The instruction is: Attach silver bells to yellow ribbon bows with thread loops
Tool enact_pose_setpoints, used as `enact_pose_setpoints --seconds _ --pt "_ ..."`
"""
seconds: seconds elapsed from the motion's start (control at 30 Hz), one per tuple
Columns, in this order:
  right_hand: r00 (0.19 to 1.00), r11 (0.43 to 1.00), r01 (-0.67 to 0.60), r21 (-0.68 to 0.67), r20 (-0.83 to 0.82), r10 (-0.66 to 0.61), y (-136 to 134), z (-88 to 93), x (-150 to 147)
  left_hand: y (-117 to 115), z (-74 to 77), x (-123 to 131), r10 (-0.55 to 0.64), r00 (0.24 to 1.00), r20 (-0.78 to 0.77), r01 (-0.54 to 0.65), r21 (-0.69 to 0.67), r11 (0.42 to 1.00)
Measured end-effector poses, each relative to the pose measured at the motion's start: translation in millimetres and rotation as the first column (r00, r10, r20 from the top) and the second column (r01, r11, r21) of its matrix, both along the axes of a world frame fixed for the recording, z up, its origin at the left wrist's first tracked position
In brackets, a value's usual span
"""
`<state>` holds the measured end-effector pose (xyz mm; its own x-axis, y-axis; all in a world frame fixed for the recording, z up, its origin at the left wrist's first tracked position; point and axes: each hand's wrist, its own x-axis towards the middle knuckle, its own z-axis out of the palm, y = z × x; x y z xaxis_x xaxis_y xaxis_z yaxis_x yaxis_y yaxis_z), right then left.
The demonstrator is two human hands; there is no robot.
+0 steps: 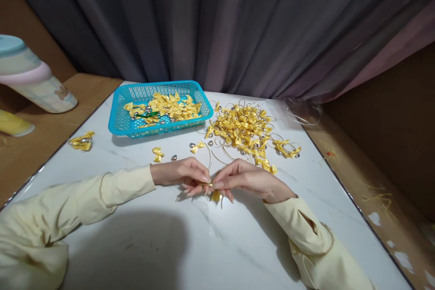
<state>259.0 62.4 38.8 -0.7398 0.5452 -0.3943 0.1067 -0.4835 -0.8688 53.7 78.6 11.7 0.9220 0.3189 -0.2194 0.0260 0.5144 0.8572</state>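
Note:
My left hand (pixel 190 175) and my right hand (pixel 243 177) meet above the white tabletop, thumbs and fingertips pinched together. Between them runs a short stretch of thin gold cord (pixel 210 185), held from both sides. A small yellow ribbon bow (pixel 215 196) shows just below the fingertips, partly hidden by them; whether it is joined to the cord I cannot tell. Loose gold cords (pixel 222 154) lie just beyond the hands. A yellow bow (pixel 158 154) and a silver heart-shaped bead (pixel 174 157) rest beyond my left hand.
A blue plastic basket (pixel 117 120) holds yellow bows and silver beads. Right of it spreads a pile of yellow bows with gold cord loops (pixel 241 124). A few bows (pixel 82 141) lie at the left edge. A tumbler (pixel 41 77) stands far left; a dark curtain (pixel 210 22) hangs behind.

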Motion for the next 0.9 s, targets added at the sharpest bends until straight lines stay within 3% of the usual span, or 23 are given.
enact_pose_setpoints --seconds 0.67,0.9 --pt "0.999 0.998 -0.031 -0.049 0.016 0.031 -0.4 -1.1 0.0 -0.6 -4.3 -2.5 -0.035 0.999 -0.004 0.035 -0.034 0.999" --pt "0.999 0.998 -0.041 -0.054 0.009 0.042 -0.4 1.1 -1.0 -0.9 -8.0 -2.6 -0.050 0.999 -0.014 0.050 0.018 0.999"
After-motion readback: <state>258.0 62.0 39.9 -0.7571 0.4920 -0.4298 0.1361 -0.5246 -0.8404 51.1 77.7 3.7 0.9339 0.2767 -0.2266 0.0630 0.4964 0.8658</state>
